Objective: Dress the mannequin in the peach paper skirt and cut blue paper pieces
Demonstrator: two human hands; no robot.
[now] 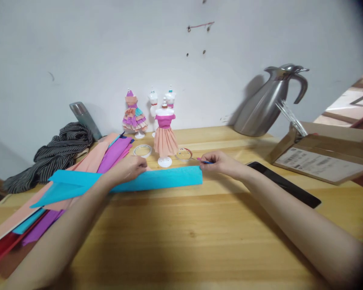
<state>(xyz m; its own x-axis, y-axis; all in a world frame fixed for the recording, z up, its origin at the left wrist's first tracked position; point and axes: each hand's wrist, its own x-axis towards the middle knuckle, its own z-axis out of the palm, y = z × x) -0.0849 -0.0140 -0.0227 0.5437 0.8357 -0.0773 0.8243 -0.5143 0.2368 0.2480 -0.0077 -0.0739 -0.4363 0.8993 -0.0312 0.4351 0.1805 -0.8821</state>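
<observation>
A long bright blue strip of crepe paper [169, 178] stretches sideways in front of me, just above the wooden table. My left hand [130, 167] is closed on its upper edge near the middle, the fingertips partly hidden. At the strip's right end, my right hand [216, 163] pinches the top corner. A small dark blue and pink thing [207, 162] shows at these fingers, too small to name. Right behind the strip stands a miniature dress form [165, 139] in a pink top and peach pleated skirt. Two tape rolls [142, 151] lie on either side of it.
Folded coloured crepe paper [115, 155] piles up at left beside a striped cloth [63, 141] and a bottle [84, 119]. More dress forms [134, 114] stand by the wall. At right are a steel jug [261, 104], a cardboard box [323, 155] and a black tablet or phone [286, 183].
</observation>
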